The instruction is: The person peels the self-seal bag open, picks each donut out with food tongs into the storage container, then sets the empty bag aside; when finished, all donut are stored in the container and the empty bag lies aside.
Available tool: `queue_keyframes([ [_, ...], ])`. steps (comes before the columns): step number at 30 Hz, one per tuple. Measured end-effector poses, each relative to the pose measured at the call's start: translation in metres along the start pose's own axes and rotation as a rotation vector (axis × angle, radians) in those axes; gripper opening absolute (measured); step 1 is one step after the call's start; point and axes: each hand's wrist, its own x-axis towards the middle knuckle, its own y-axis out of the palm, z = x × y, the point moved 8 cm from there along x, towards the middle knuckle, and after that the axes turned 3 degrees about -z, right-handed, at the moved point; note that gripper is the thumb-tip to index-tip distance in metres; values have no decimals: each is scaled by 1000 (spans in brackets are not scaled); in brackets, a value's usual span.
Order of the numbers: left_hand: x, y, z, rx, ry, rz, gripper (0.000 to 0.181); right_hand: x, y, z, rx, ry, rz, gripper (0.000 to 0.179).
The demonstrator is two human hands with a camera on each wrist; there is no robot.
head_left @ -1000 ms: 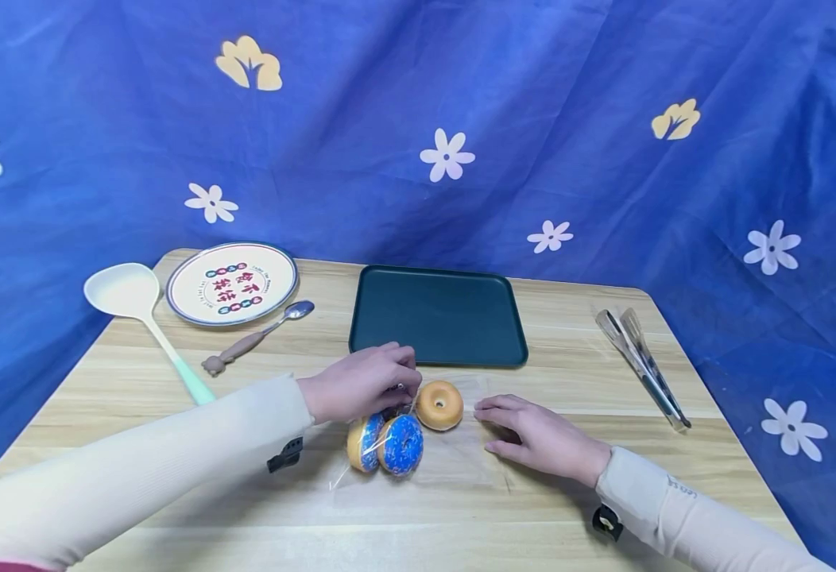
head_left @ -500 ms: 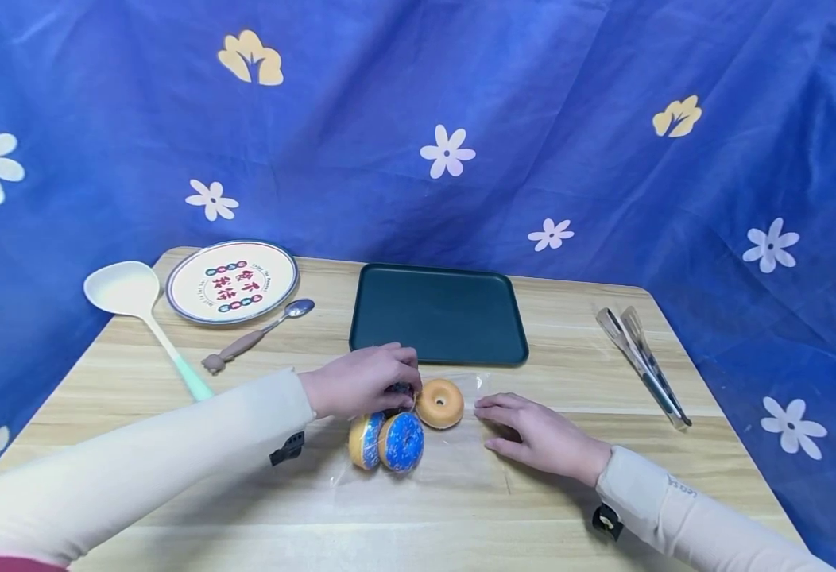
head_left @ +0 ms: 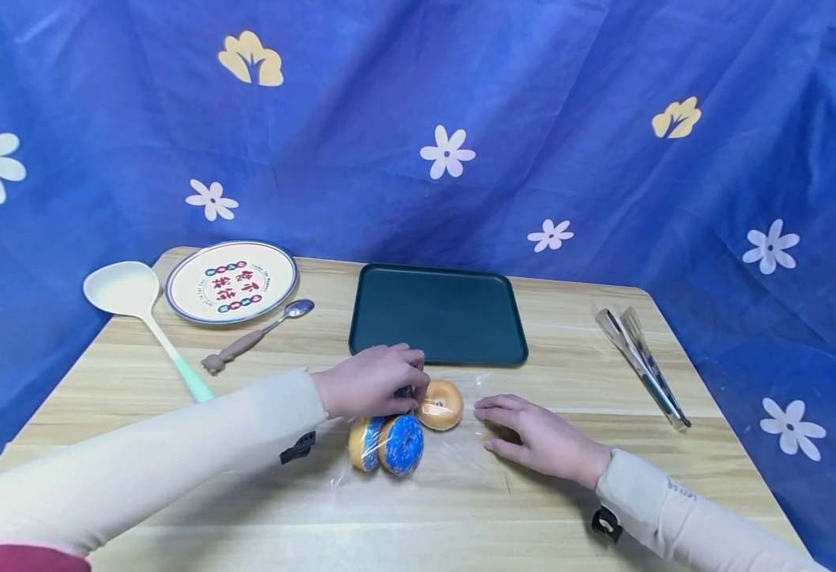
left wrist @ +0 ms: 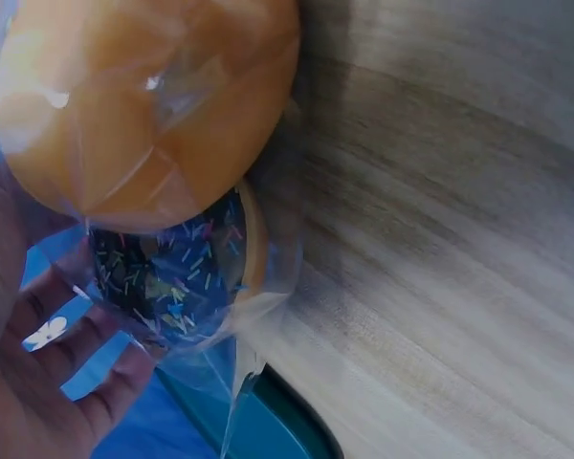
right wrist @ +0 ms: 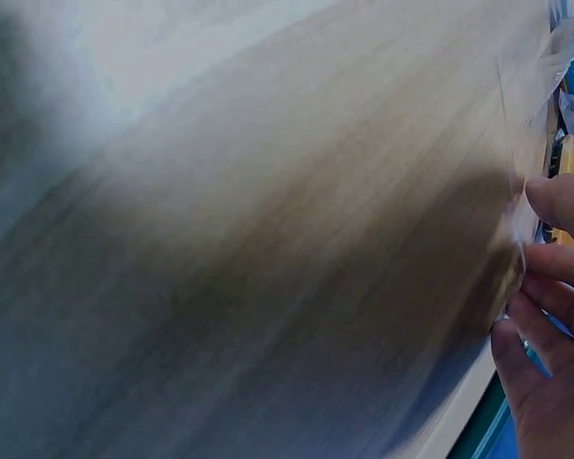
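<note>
A clear plastic bag [head_left: 461,465] holding doughnuts lies on the wooden table. Two have blue icing with sprinkles: one doughnut [head_left: 401,446] faces me, and a second doughnut [head_left: 362,445] leans beside it. A plain doughnut [head_left: 443,415] lies flat. My left hand [head_left: 375,383] grips a dark-iced doughnut [left wrist: 172,273] with coloured sprinkles through the plastic, its fingertips over the plain doughnut's left edge. In the left wrist view a large tan doughnut surface [left wrist: 153,115] fills the upper left. My right hand [head_left: 539,437] rests with relaxed fingers, its fingertips touching the bag's right edge.
Behind the bag lies a dark green tray [head_left: 438,314]. To the left are a white plate [head_left: 232,282], a spoon [head_left: 257,336] and a white ladle [head_left: 128,290]. Tongs [head_left: 643,369] lie at the right. A blue flowered cloth [head_left: 361,119] hangs behind.
My left hand has shifted slightly right, so its fingertips now overlap the plain doughnut's left edge. My right hand has stayed in place.
</note>
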Motion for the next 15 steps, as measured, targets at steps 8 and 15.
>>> queue_keyframes([
  [8,2,2,0,-9,-25,31,3,-1,0,-1,7,13,4,44],
  [15,5,1,-3,19,34,14,6,-2,-1,-2,21,29,11,45],
])
